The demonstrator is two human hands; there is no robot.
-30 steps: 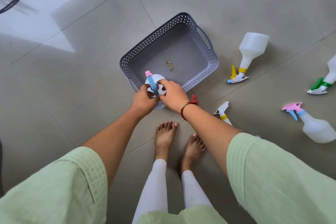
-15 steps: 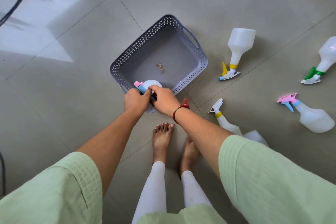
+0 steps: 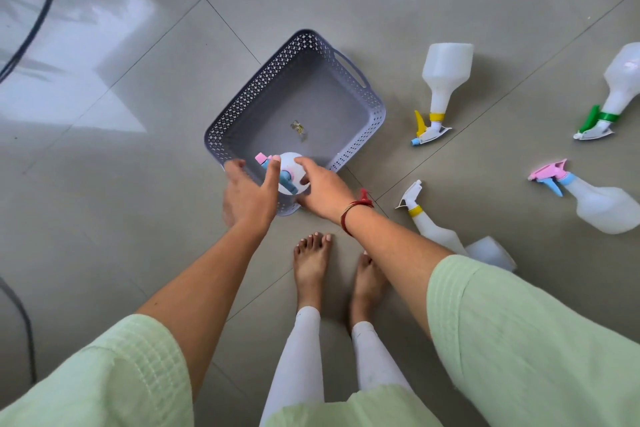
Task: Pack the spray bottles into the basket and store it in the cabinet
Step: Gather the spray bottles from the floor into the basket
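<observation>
Since only one bottle has gone in so far, the job has just begun. The left hand (image 3: 247,194) is over the near corner of the grey basket (image 3: 242,104) with its fingers spread wide. It holds nothing, and only one fingertip seems to touch the pink tip of the sprayer. Right beside it, the first spray bottle (image 3: 290,173) seems to stand up in that near corner, seen from above, with its pink and blue head on top. The right hand (image 3: 323,191) is on its other side, with fingers stretched nearly straight. They rest on the bottle's white shoulder and are not wrapped round it. A little scrap (image 3: 298,126) lies on the basket's bottom. Further right, four more bottles lie on their sides on the tiled floor (image 3: 138,253), none of them touching the basket. First is the yellow-collar bottle (image 3: 433,229) by the right arm, then the yellow-trigger bottle (image 3: 445,80). After those come the pink-headed bottle (image 3: 602,204) and the green-trigger bottle (image 3: 623,83). All four still need packing, and then the basket must go into a cabinet, which I cannot see. Half a second ago both hands were curled tight round the first bottle, but now they have let go and opened. The four floor bottles lie just as they did.
</observation>
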